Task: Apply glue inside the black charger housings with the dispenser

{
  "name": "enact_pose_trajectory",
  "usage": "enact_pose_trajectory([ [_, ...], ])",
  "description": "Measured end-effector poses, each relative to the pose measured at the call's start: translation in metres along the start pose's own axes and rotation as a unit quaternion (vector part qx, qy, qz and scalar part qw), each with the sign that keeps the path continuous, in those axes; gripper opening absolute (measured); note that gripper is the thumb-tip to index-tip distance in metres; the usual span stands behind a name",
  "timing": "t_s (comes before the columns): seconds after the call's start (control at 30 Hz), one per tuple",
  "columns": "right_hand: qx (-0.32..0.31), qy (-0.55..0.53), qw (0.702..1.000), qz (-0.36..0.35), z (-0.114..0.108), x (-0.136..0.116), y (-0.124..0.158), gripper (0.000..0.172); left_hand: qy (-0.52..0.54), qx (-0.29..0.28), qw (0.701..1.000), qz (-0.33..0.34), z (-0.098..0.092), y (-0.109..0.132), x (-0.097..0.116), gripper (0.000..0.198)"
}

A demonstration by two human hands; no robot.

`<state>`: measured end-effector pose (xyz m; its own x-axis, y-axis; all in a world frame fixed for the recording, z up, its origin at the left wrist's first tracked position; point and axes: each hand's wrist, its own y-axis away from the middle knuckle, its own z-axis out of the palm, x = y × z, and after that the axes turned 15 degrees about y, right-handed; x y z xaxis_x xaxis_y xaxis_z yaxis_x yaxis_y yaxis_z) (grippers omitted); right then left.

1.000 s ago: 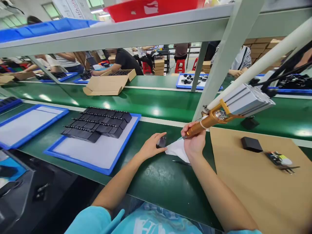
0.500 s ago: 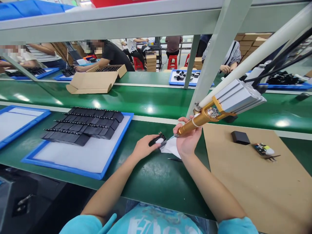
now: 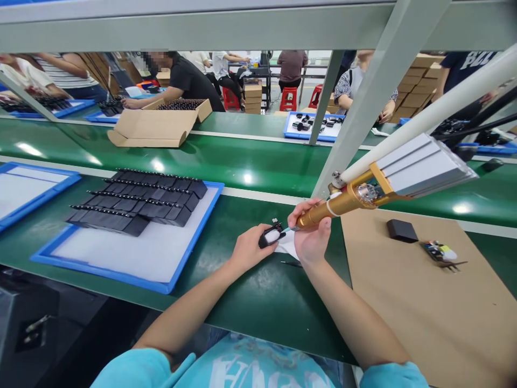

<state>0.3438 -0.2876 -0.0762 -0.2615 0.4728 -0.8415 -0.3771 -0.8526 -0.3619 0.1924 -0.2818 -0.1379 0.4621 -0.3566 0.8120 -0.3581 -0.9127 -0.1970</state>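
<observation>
Grips of both hands stand occupied over the green table (image 3: 258, 302), between the brown board (image 3: 416, 307) at right and the blue-rimmed tray (image 3: 121, 253) at left. The right hand (image 3: 312, 237) clasps the gold-barrelled tool (image 3: 329, 210); the left hand (image 3: 249, 245) holds, at its tip, a small black casing (image 3: 264, 241). A thin dark implement (image 3: 291, 264) lies just nearer.

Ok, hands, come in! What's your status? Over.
Left hand: holding black part. Right hand: holding gold tool, tip at the part. White sheet close by; nothing seen between tip and part.
</observation>
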Motion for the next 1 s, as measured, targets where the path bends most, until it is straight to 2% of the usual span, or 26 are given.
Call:
enact_pose_trajectory([
  [0.17,0.01,0.015,1.0,-0.004,0.001,-0.001,0.0,0.041,0.033,0.015,0.999,0.009,-0.001,0.0,0.004,0.032],
  [0.5,0.002,0.017,1.0,-0.008,0.002,-0.001,0.002,0.04,0.046,0.005,0.999,-0.007,-0.001,0.0,0.005,0.032],
  [0.73,-0.004,-0.004,1.0,-0.015,0.003,-0.002,0.002,0.04,0.047,0.002,0.998,-0.036,0.0,-0.001,0.005,0.034],
  [0.87,-0.002,-0.002,1.0,-0.006,0.004,-0.003,0.003,0.044,0.052,-0.014,0.997,-0.058,0.004,-0.002,0.003,0.035],
  [1.0,-0.014,-0.031,0.999,-0.003,0.006,-0.004,0.006,0.041,0.065,-0.023,0.996,-0.052,0.01,0.0,0.003,0.037],
])
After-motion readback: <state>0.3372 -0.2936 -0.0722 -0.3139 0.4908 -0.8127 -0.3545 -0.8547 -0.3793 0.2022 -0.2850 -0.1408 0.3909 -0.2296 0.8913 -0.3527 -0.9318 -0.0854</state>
